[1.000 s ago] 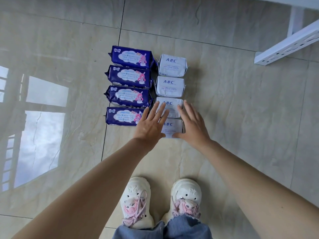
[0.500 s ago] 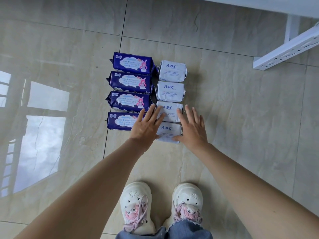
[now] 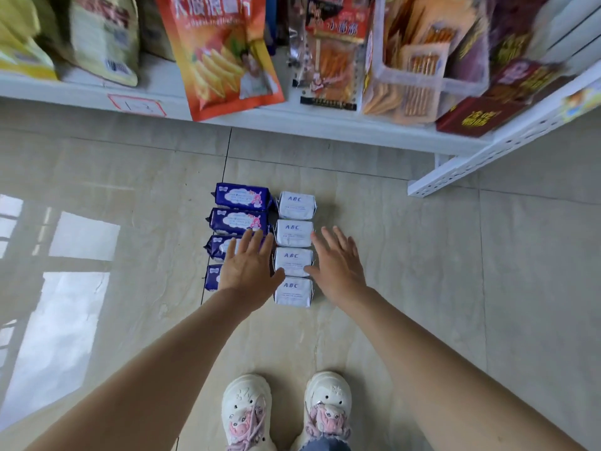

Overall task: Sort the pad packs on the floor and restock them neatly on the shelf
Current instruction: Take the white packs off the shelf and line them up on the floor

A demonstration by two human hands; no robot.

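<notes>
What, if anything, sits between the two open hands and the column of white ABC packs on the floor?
Nothing visible. The left hand and right hand flank the white ABC packs with only air between; the left hand overlaps the purple packs beside them.

Both hands (image 3: 250, 271) (image 3: 338, 268) apart now, off the nearest white pack (image 3: 293, 291).

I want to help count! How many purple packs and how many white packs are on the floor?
Purple packs: 4 (the two nearest are partly hidden by the left hand)
White ABC packs: 4
Total: 8
</notes>
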